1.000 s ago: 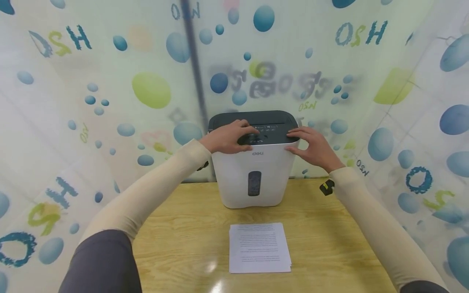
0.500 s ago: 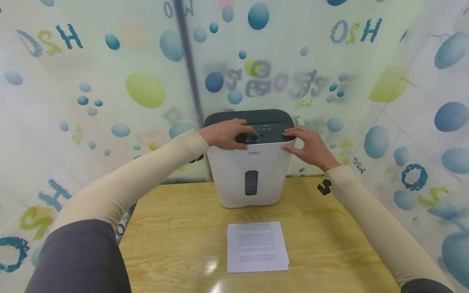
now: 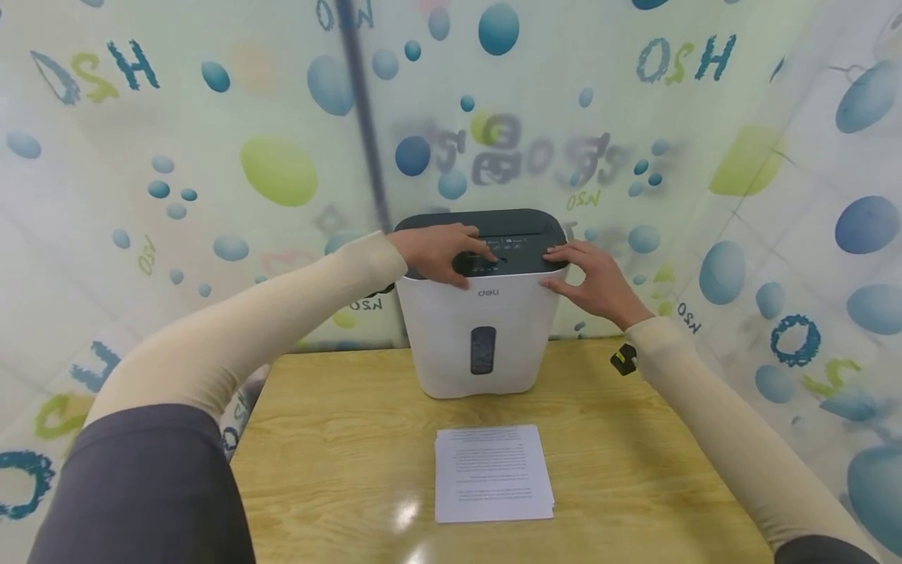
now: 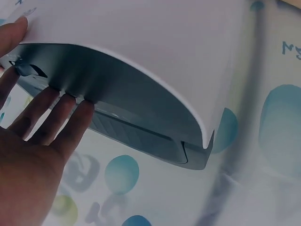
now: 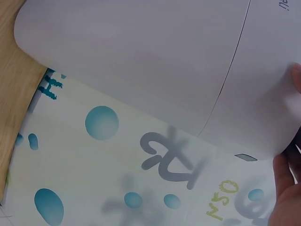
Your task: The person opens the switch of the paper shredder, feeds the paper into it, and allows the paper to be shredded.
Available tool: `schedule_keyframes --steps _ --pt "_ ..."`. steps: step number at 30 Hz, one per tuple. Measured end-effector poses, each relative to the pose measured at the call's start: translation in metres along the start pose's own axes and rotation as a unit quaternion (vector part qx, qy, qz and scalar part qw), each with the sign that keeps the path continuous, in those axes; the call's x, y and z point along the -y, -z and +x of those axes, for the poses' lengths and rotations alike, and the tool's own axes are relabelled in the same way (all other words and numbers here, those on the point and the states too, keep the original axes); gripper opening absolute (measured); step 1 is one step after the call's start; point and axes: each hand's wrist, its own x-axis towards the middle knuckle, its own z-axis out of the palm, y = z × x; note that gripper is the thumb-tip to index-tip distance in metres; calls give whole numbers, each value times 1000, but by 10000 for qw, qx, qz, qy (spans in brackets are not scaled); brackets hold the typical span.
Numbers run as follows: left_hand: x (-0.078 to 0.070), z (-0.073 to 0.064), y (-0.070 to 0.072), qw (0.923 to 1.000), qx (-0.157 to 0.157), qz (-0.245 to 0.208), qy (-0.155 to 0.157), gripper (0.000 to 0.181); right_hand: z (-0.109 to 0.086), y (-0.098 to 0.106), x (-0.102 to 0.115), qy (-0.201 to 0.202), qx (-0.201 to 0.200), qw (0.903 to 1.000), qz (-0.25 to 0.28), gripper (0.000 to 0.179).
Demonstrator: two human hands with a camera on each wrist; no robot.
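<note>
A white paper shredder with a dark grey top stands upright at the back of the table. My left hand lies over the left half of that top. Its fairly straight fingers touch the panel, the index fingertip at the small switch in the left wrist view, and the thumb is by the front face. My right hand rests at the right front corner, fingers on the top and thumb against the white front. Only part of this hand shows in the right wrist view. A stack of printed paper lies before the shredder.
The wooden table bears both shredder and paper. Behind and at both sides hangs a patterned curtain, close to the shredder's back. A dark window is set in the shredder's front.
The left forearm and elbow have swung outward to the left, and the left wrist sits slightly higher. Both hands stay on the shredder. The head view has shifted slightly.
</note>
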Motion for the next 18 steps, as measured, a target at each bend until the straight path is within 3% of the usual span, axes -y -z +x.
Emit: schedule_keyframes --steps 18 --pt "-5 11 7 9999 26 -136 53 55 -1 0 2 -44 -28 9999 96 42"
